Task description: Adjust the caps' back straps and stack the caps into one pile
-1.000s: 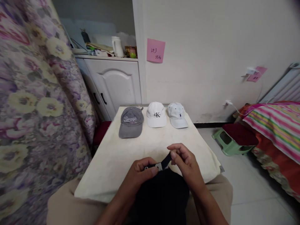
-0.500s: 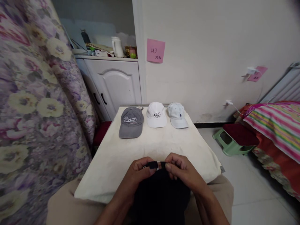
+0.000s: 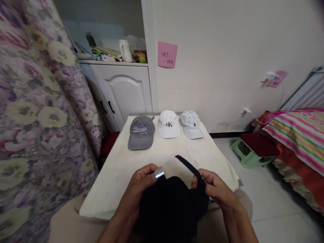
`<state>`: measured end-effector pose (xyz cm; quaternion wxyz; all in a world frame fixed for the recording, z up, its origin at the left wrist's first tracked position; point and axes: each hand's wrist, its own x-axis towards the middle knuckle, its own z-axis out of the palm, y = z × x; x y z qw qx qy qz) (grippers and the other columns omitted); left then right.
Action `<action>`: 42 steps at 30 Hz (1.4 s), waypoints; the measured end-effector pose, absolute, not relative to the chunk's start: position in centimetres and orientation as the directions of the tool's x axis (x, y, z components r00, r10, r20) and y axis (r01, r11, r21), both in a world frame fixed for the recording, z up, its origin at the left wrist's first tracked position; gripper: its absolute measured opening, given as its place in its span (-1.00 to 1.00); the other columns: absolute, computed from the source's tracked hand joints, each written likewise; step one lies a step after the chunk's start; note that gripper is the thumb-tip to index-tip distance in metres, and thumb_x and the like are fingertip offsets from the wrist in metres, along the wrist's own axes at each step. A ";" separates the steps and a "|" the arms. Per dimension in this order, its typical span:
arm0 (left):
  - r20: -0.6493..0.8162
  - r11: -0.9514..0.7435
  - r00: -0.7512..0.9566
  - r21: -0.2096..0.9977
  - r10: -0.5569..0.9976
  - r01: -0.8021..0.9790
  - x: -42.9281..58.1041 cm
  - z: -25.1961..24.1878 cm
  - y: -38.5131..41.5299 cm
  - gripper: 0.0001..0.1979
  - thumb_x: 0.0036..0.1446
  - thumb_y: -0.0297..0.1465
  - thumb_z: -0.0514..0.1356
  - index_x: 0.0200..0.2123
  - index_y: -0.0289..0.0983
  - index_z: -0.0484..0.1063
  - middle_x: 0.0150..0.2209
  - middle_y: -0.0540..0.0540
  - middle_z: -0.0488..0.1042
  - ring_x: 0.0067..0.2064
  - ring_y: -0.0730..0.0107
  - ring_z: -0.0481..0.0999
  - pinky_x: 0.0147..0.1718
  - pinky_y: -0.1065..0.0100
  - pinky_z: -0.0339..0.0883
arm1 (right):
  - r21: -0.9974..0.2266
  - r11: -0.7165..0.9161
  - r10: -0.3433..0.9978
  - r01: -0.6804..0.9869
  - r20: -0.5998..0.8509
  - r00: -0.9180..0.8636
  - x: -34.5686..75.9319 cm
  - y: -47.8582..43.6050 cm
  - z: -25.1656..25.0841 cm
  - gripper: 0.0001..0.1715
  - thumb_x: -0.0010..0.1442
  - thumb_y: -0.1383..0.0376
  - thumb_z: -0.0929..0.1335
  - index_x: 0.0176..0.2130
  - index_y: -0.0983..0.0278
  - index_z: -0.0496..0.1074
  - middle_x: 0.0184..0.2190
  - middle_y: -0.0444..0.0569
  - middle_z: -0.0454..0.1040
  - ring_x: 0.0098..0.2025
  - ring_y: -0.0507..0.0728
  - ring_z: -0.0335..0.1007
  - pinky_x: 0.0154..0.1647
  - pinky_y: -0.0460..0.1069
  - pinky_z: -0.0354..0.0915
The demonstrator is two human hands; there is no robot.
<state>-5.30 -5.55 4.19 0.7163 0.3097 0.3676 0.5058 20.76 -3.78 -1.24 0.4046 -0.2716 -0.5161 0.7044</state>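
Note:
A black cap (image 3: 169,209) is held low over the front of the table, its back strap parted. My left hand (image 3: 141,184) is closed on one side of the cap's rear opening, with a shiny metal buckle (image 3: 159,173) at the fingertips. On the other side, my right hand (image 3: 216,189) pinches the base of the black strap (image 3: 187,164), whose loose end points up and left. Three caps lie in a row farther back: a grey cap (image 3: 141,133) lettered "Always", a white cap (image 3: 168,125) with "CK", and a pale blue cap (image 3: 191,125).
A cream cloth (image 3: 116,175) covers the table. The floral curtain (image 3: 45,135) hangs at the left, near a white cabinet (image 3: 126,87). Toward the right stand a green stool (image 3: 243,155) and a bed with striped bedding (image 3: 298,131).
The strap has come out of the buckle. My hands have moved apart, the left one leftward with the buckle side and the right one rightward with the strap.

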 end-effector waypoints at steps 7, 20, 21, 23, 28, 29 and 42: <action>-0.169 0.206 0.118 0.769 0.979 -0.605 -5.2 6.9 -5.3 -0.77 -0.14 -0.40 0.45 -0.40 -0.33 0.50 -0.55 0.01 0.50 -0.58 0.51 0.45 -0.56 0.53 0.36 | -0.913 -0.172 0.805 -0.370 0.087 -0.587 21.1 -5.0 -2.3 -0.64 0.02 0.08 0.53 -0.39 0.34 0.57 -0.53 -0.11 0.46 -0.49 0.00 0.32 -0.46 -0.12 0.23; -0.403 0.418 0.189 0.613 0.895 -0.671 -6.9 1.0 6.4 -0.85 0.23 -0.52 0.18 -0.37 -0.43 0.52 -0.50 -0.15 0.61 -0.52 0.31 0.62 -0.41 0.36 0.56 | -0.492 -0.393 0.919 -0.777 -0.235 -0.317 17.4 5.2 -3.9 -0.84 0.21 0.43 0.37 -0.19 0.35 0.55 -0.32 -0.03 0.68 -0.29 0.07 0.63 -0.11 -0.09 0.49; -0.401 0.419 0.194 0.611 0.895 -0.671 -7.1 0.3 7.6 -0.81 0.26 -0.52 0.15 -0.38 -0.43 0.52 -0.52 -0.15 0.61 -0.53 0.32 0.62 -0.42 0.37 0.55 | -0.474 -0.406 0.913 -0.781 -0.242 -0.327 17.4 6.3 -4.7 -0.83 0.25 0.43 0.34 -0.18 0.36 0.54 -0.33 -0.03 0.68 -0.30 0.06 0.63 -0.10 -0.09 0.49; -0.375 0.401 0.196 0.610 0.906 -0.683 -7.3 -1.0 9.4 -0.78 0.29 -0.51 0.12 -0.39 -0.41 0.51 -0.53 -0.12 0.61 -0.52 0.37 0.62 -0.41 0.43 0.53 | -0.455 -0.423 0.905 -0.784 -0.248 -0.345 17.4 8.1 -6.0 -0.82 0.28 0.42 0.32 -0.19 0.38 0.54 -0.36 -0.02 0.68 -0.31 0.06 0.64 -0.13 -0.08 0.50; -0.322 0.393 0.237 0.618 0.917 -0.681 -7.1 -4.6 9.9 -0.85 0.27 -0.45 0.16 -0.27 -0.40 0.52 -0.44 -0.13 0.64 -0.37 0.28 0.67 -0.25 0.37 0.53 | -0.422 -0.445 0.895 -0.790 -0.246 -0.373 17.2 10.4 -8.8 -0.76 0.33 0.35 0.29 -0.22 0.38 0.55 -0.37 -0.03 0.67 -0.30 0.08 0.63 -0.07 -0.05 0.49; -0.327 0.408 0.252 0.623 0.911 -0.667 -7.0 -5.5 9.5 -0.86 0.25 -0.44 0.19 -0.26 -0.39 0.52 -0.42 -0.15 0.64 -0.33 0.22 0.67 -0.21 0.32 0.53 | -0.414 -0.449 0.893 -0.791 -0.246 -0.378 17.0 10.4 -9.5 -0.75 0.34 0.34 0.29 -0.22 0.38 0.55 -0.36 -0.02 0.68 -0.29 0.08 0.63 -0.05 -0.04 0.48; -0.322 0.394 0.227 0.718 0.919 -0.574 -6.4 -8.5 7.4 -0.70 0.08 -0.31 0.35 -0.11 -0.27 0.52 -0.34 -0.09 0.65 -0.26 0.08 0.65 -0.25 0.21 0.53 | -0.342 -0.430 0.899 -0.836 -0.251 -0.359 16.0 8.1 -12.8 -0.74 0.34 0.34 0.27 -0.16 0.36 0.56 -0.31 -0.02 0.68 -0.21 0.08 0.63 0.01 -0.04 0.43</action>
